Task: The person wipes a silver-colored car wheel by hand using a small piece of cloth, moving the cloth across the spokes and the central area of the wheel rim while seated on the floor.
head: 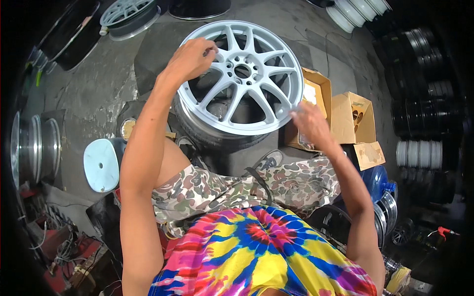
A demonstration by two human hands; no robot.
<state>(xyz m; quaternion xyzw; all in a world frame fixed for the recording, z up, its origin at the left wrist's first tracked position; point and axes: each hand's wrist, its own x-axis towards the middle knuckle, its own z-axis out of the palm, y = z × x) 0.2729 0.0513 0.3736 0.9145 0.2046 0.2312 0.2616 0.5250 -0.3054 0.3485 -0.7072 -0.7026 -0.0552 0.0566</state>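
Note:
Before me lies a white multi-spoke alloy wheel [242, 88], face up, with a ring of bolt holes around its open centre bore. It sits on a dark round support that looks like a tyre [222, 142]. My left hand [194, 57] is over the wheel's upper left rim, fingers curled towards a spoke; whether it holds anything is hidden. My right hand [313, 120] is blurred at the lower right edge of the rim. Its fingertips are at or close to the lip, and I cannot tell if something small is in them.
Open cardboard boxes [351, 118] stand right of the wheel, with a blue plastic water jug [374, 183] below them. A pale blue stool [101, 165] is at left. More wheels [127, 14] lie behind, and stacked rims [418, 150] line the right side. Cables [64, 244] tangle at lower left.

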